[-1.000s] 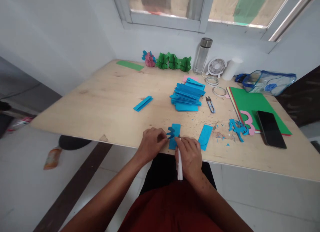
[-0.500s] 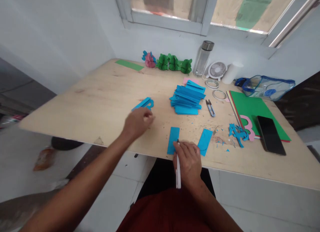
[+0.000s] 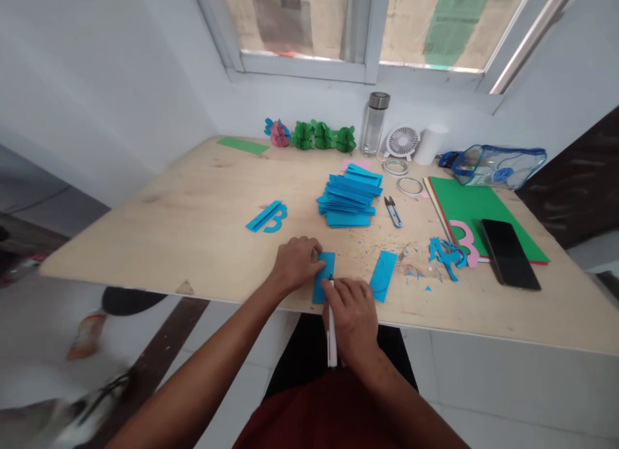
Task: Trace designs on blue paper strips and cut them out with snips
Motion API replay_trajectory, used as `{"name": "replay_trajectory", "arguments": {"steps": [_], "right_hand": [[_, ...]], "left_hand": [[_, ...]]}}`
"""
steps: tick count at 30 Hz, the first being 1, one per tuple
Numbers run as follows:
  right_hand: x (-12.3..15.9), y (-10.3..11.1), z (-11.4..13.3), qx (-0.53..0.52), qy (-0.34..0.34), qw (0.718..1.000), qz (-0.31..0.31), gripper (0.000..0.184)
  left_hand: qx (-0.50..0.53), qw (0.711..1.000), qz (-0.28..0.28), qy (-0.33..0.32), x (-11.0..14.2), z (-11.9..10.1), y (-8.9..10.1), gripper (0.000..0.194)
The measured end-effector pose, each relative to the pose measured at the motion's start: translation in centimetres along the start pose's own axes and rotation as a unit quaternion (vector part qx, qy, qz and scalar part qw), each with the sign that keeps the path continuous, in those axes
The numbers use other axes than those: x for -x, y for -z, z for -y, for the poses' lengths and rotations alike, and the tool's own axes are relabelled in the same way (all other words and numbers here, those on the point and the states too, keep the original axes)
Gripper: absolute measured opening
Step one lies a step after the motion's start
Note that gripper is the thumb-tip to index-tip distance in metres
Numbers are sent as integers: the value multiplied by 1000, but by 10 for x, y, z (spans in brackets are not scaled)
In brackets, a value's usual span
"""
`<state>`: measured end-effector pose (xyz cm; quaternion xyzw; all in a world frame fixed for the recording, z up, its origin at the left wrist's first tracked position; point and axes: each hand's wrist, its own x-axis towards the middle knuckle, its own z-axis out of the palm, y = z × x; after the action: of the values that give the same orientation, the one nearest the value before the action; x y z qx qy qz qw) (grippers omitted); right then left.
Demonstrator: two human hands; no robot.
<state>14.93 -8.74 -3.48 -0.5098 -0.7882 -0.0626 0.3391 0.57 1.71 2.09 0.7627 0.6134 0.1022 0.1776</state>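
Near the table's front edge, a blue paper strip (image 3: 327, 260) lies under both hands. My left hand (image 3: 296, 263) is closed at the strip's upper left edge, its fingers curled and its thumb on the paper. Gripped in my right hand (image 3: 355, 317) is a white pen (image 3: 332, 336), its dark tip over the strip. To the right of that hand lies another blue strip (image 3: 385, 278) with a curved line drawn on it. A blue cut-out piece shaped like a 3 (image 3: 276, 218), beside a folded strip, rests farther left. Beyond my hands sits a pile of blue strips (image 3: 349, 200).
Thread snips (image 3: 393, 211), tape rolls (image 3: 409, 186) and blue scraps (image 3: 449, 255) lie to the right. A phone (image 3: 510, 252) and a pink cut-out (image 3: 464, 242) rest on green sheets (image 3: 483, 200). Along the wall stand paper ornaments (image 3: 322, 135), a bottle (image 3: 374, 126) and a fan (image 3: 402, 141).
My left hand has moved right and toward me, away from the blue cut-out, to the strip under the pen. My right hand still holds the pen there. The view has shifted slightly.
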Motion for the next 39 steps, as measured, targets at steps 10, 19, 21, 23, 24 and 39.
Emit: {"name": "replay_trajectory", "arguments": {"steps": [10, 19, 21, 23, 24, 39], "right_hand": [[1, 3, -2, 3, 8, 1000, 3, 32], [1, 2, -1, -4, 3, 1000, 9, 34], [0, 5, 0, -32, -8, 999, -5, 33], [-1, 11, -2, -80, -27, 996, -33, 34], [-3, 15, -6, -103, -41, 993, -49, 34], [-64, 80, -168, 230, -1, 959, 163, 40]], "left_hand": [[218, 976, -15, -8, -3, 15, -6, 19], [410, 911, 2, 40, 27, 2, -6, 55], [432, 900, -10, 52, 29, 1, -5, 53], [450, 890, -27, 64, 29, 1, -5, 53], [458, 885, -34, 70, 28, 2, -5, 53], [523, 839, -93, 117, 24, 7, -8, 48]]}}
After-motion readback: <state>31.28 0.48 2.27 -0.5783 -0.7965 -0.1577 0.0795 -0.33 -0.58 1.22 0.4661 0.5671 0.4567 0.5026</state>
